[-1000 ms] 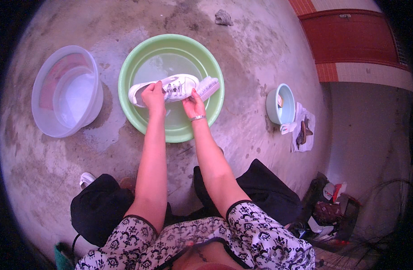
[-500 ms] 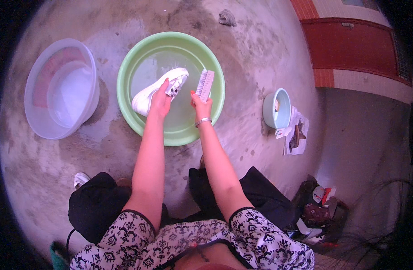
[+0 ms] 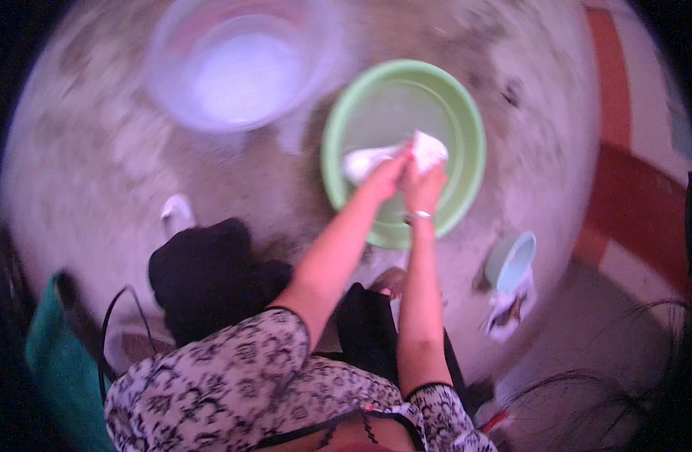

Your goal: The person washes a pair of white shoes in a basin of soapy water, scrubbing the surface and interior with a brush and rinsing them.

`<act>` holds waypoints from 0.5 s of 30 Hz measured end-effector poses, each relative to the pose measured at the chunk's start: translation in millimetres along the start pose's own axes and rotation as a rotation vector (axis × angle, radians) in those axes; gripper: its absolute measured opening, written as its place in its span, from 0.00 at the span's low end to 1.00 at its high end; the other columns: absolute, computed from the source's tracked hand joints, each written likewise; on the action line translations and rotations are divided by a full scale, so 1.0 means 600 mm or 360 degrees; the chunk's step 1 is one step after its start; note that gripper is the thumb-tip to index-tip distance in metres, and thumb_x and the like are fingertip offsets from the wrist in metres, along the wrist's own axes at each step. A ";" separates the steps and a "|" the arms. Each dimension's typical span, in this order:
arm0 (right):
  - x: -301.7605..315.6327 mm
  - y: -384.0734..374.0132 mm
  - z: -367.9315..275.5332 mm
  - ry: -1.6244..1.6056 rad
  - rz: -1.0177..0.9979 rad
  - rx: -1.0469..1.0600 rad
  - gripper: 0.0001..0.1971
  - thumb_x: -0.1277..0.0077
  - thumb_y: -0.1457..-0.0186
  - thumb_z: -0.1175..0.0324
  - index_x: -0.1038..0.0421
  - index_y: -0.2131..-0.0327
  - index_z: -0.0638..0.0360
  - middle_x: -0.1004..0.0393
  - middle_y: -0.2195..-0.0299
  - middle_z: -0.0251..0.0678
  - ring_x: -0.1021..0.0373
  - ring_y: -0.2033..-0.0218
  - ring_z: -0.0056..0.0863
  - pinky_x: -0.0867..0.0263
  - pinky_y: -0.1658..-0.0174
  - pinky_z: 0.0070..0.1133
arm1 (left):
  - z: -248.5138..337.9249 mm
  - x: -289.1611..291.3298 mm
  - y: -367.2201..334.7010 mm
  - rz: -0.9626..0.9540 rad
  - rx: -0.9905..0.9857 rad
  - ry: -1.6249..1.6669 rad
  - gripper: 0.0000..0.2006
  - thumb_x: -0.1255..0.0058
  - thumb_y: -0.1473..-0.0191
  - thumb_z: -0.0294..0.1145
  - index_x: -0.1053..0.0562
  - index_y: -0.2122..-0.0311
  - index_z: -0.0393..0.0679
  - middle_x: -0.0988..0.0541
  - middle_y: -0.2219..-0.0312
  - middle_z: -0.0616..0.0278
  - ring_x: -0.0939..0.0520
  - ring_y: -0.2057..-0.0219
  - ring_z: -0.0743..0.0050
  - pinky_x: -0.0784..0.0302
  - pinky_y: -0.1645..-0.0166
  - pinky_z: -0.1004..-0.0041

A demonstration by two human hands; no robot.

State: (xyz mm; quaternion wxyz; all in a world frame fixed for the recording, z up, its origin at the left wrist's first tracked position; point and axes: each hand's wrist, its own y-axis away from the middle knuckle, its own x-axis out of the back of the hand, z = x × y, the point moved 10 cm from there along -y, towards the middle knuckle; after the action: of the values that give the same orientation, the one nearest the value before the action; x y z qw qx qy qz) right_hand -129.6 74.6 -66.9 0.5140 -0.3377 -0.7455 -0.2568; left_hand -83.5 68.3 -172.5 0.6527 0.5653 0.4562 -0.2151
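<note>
Over the wide green basin [image 3: 332,143] both my hands are close together, smeared by motion. My left hand [image 3: 387,177] is closed on a white shoe [image 3: 361,162], held low inside the basin. Beside it, my right hand [image 3: 425,188], with a bracelet at the wrist, grips a pale scrub brush [image 3: 429,149]. The brush appears as a white blur and seems to meet the shoe; its bristles cannot be made out. Shallow cloudy water [image 3: 391,113] covers the basin's bottom.
A large translucent tub [image 3: 165,90] stands on the concrete floor at the far left. To the right are a small light-blue bucket [image 3: 500,260] and a white bag [image 3: 508,309] with something brown on it. Green cloth [image 3: 67,354] lies at the lower left.
My head view has turned, so the basin appears farther right and the tub higher up. My hands have come together, bringing the brush to the shoe.
</note>
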 end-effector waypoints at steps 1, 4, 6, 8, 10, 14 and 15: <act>-0.011 0.010 -0.028 0.0150 -0.0035 0.0100 0.31 0.55 0.57 0.52 0.43 0.60 0.75 0.38 0.65 0.59 0.42 0.62 0.50 0.45 0.57 0.33 | 0.023 0.016 -0.007 -0.0111 -0.0146 0.0096 0.18 0.52 0.55 0.40 0.33 0.60 0.40 0.28 0.66 0.63 0.28 0.66 0.76 0.32 0.60 0.77; 0.015 -0.009 -0.014 0.0378 -0.0436 0.0259 0.28 0.57 0.53 0.55 0.44 0.56 0.71 0.43 0.58 0.61 0.46 0.55 0.51 0.51 0.51 0.33 | 0.039 -0.045 0.005 -0.0287 -0.0137 0.0046 0.24 0.46 0.61 0.44 0.33 0.59 0.41 0.28 0.64 0.61 0.28 0.65 0.74 0.33 0.60 0.74; 0.086 0.009 -0.100 0.0385 -0.0407 0.0447 0.30 0.55 0.53 0.57 0.48 0.53 0.71 0.47 0.52 0.53 0.50 0.49 0.44 0.56 0.46 0.29 | 0.033 -0.046 0.009 -0.0271 0.0075 -0.0045 0.22 0.49 0.58 0.43 0.34 0.56 0.48 0.30 0.61 0.62 0.29 0.60 0.73 0.34 0.57 0.72; 0.163 0.010 -0.160 -0.0211 -0.0654 0.0221 0.30 0.54 0.54 0.59 0.50 0.51 0.68 0.46 0.51 0.49 0.49 0.49 0.39 0.55 0.46 0.28 | 0.029 -0.053 0.010 -0.0370 -0.0017 -0.0051 0.25 0.46 0.62 0.44 0.33 0.57 0.47 0.28 0.63 0.62 0.28 0.63 0.72 0.33 0.59 0.73; 0.237 0.010 -0.246 -0.0913 -0.0797 0.0107 0.30 0.55 0.54 0.58 0.50 0.50 0.64 0.46 0.51 0.45 0.45 0.50 0.34 0.52 0.48 0.28 | 0.026 -0.064 0.006 -0.0332 0.0034 -0.0031 0.24 0.44 0.63 0.41 0.32 0.59 0.42 0.26 0.67 0.62 0.25 0.68 0.72 0.30 0.62 0.73; 0.221 -0.067 -0.160 0.0461 -0.0734 0.0122 0.31 0.57 0.54 0.54 0.50 0.49 0.60 0.44 0.51 0.37 0.44 0.51 0.34 0.54 0.48 0.29 | -0.009 -0.039 -0.019 -0.0140 0.0149 -0.0102 0.21 0.45 0.63 0.37 0.32 0.62 0.38 0.25 0.69 0.60 0.24 0.70 0.72 0.29 0.65 0.74; 0.208 -0.093 -0.150 0.1016 -0.0604 0.0115 0.31 0.57 0.54 0.53 0.50 0.49 0.59 0.44 0.50 0.36 0.45 0.51 0.35 0.55 0.47 0.29 | -0.010 -0.010 -0.038 -0.0074 0.0062 -0.0109 0.19 0.45 0.62 0.36 0.32 0.64 0.38 0.25 0.70 0.60 0.24 0.71 0.71 0.29 0.66 0.74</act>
State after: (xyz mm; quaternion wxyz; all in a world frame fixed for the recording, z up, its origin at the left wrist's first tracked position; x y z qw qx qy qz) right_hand -149.5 2.9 79.0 0.6753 -0.0780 -0.6057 -0.4135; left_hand -107.0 66.4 -179.6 0.6517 0.5594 0.4423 -0.2583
